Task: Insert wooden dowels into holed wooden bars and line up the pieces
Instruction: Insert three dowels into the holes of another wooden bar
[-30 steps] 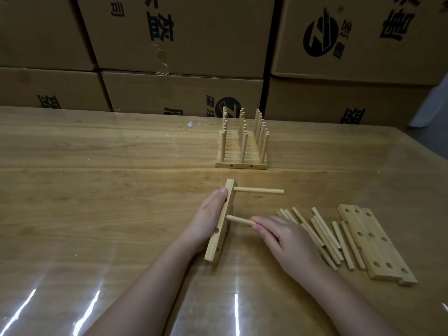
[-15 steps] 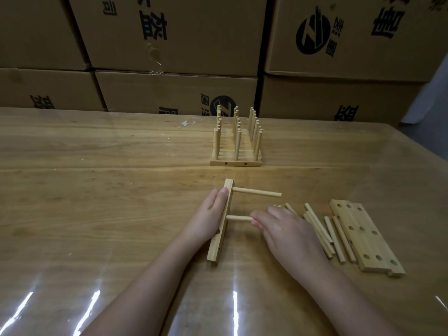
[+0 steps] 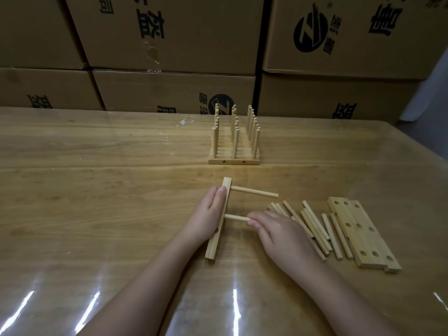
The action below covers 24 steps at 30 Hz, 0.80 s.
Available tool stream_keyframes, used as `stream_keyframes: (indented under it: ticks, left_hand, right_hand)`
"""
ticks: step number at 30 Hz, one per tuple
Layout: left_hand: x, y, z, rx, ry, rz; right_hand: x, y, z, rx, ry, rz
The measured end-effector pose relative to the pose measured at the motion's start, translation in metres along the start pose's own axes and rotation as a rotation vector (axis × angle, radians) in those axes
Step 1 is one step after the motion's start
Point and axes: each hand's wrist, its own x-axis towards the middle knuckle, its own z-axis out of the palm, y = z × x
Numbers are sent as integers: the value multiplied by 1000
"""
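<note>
One dowel (image 3: 236, 217) is being pinched in the right hand (image 3: 283, 234)'s fingertips. The left hand (image 3: 204, 219), fingers straight, is pressing the bar (image 3: 214, 246) lying between both hands.

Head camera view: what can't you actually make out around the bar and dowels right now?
Head view only.
Middle dowel: right end under the right hand; depth hidden inside the bar.
Loose dowels: count, partly covered by the right hand.
Finished rack: rear rows overlapped by front dowels.
</note>
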Motion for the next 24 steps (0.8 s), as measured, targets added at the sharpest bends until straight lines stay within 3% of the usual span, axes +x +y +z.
stream_keyframes:
  ticks: [19,24]
  left_hand:
    - [-8,10,-1,110,-36,41]
    - [-6,9,-4,30,-50,11]
  right_hand:
    - [2,5,3,364,-226,230]
    - [1,3,2,376,-248,236]
